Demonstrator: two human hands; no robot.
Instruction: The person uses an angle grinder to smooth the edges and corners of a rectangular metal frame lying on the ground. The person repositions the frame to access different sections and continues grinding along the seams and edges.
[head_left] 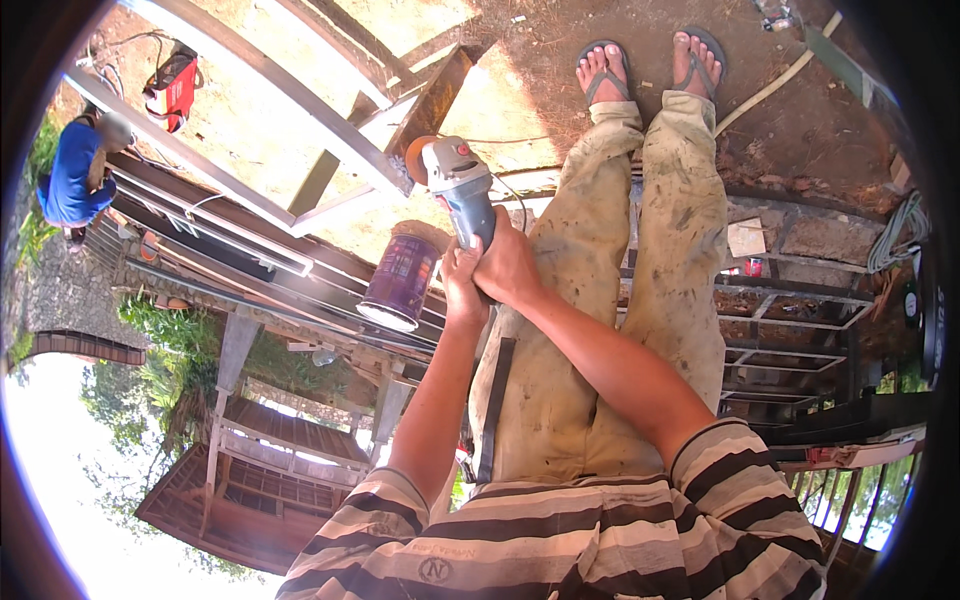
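Note:
An angle grinder [458,190] with a grey head, blue-grey body and orange disc is held in both my hands. My left hand [462,280] wraps its fingers round the body from the left, and my right hand [508,260] grips it from the right, lower on the handle. The disc lies close to the end of a pale metal bar [340,135]; I cannot tell if they touch. Just left of my hands is a purple cylindrical can [398,278] with a rusty rim. A thin cord runs beside the grinder's right side.
A person [75,175] in blue crouches at the far left, near a red-and-black machine [170,92]. My sandalled feet [605,72] stand on dirt. A pale pipe [765,85], coiled cable [895,235] and metal frames [790,308] lie to the right.

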